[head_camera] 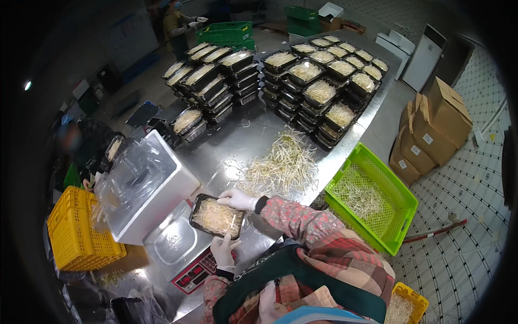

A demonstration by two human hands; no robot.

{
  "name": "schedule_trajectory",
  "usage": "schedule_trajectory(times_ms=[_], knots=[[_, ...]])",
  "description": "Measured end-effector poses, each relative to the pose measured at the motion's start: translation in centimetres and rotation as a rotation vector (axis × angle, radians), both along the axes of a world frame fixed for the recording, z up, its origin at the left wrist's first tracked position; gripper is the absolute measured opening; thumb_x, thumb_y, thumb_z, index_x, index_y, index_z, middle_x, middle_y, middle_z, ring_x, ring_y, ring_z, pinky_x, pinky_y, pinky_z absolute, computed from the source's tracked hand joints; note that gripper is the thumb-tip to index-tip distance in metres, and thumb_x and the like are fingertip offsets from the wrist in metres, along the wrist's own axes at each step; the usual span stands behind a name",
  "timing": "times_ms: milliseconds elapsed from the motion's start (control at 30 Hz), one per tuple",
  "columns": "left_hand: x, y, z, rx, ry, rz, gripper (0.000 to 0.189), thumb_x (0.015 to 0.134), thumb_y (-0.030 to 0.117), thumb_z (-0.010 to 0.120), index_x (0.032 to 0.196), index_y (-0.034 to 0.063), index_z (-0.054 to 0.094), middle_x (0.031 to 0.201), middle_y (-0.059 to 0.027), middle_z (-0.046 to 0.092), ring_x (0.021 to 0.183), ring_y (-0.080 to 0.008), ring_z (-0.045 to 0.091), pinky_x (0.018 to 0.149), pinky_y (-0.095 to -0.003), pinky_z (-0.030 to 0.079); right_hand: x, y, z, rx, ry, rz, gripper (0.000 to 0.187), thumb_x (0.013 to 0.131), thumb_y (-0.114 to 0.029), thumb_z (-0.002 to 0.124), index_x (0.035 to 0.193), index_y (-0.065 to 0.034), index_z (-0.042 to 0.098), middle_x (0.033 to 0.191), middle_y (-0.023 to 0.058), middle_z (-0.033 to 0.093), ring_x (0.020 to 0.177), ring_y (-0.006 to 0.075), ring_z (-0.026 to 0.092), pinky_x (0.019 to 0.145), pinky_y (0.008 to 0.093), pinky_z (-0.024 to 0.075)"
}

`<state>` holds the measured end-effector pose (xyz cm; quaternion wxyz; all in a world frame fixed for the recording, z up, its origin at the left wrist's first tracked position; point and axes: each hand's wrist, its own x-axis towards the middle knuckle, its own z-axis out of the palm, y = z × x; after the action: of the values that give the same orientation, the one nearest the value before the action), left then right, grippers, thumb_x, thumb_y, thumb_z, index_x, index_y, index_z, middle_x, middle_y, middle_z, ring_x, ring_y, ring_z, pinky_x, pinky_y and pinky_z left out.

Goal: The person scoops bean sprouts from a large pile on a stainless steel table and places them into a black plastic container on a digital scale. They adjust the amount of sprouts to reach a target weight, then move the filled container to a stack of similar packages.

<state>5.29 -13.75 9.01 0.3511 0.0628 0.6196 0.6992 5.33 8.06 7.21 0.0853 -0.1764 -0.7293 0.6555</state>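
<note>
A black plastic tray of bean sprouts (214, 218) is held up between my gloved hands, partly over the scale's right side. My right hand (238, 200) grips its far right edge. At its near edge, my left hand (223, 250) holds on with thumb and fingers. Just left of the tray is a digital scale with a metal platform (172, 239) and a red keypad panel (196, 271) with a lit display. Beyond my right hand, a loose heap of bean sprouts (281, 166) lies on the steel table (210, 158).
Stacked filled trays (319, 92) and more stacks (208, 81) stand at the back. Left of the scale sits a white foam box (178, 178) with clear plastic packaging (137, 162), near yellow crates (79, 231). A green crate (372, 202) holds sprouts at right. Other people (176, 30) are nearby.
</note>
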Motion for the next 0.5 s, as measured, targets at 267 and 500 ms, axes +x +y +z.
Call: schedule_trajectory(times_ms=[267, 500], knots=[[2.1, 6.9, 3.1, 0.155, 0.049, -0.318, 0.04, 0.092, 0.006, 0.059, 0.128, -0.0017, 0.042, 0.117, -0.0152, 0.057, 0.102, -0.0205, 0.062, 0.083, -0.0284, 0.054, 18.8, 20.3, 1.2, -0.012, 0.57, -1.266, 0.029, 0.089, -0.018, 0.066, 0.106, 0.0064, 0.066, 0.098, 0.008, 0.069, 0.088, 0.0122, 0.06, 0.081, 0.0254, 0.0472], [0.2, 10.2, 2.2, 0.182, 0.094, -0.251, 0.028, 0.095, 0.009, 0.056, 0.121, -0.0019, 0.051, 0.111, -0.0131, 0.063, 0.097, -0.021, 0.064, 0.084, -0.0305, 0.054, 35.8, 45.1, -1.6, 0.153, 0.477, -1.682, 0.039, 0.084, -0.021, 0.07, 0.106, 0.0105, 0.061, 0.089, 0.0094, 0.065, 0.078, 0.017, 0.06, 0.07, 0.031, 0.0498]])
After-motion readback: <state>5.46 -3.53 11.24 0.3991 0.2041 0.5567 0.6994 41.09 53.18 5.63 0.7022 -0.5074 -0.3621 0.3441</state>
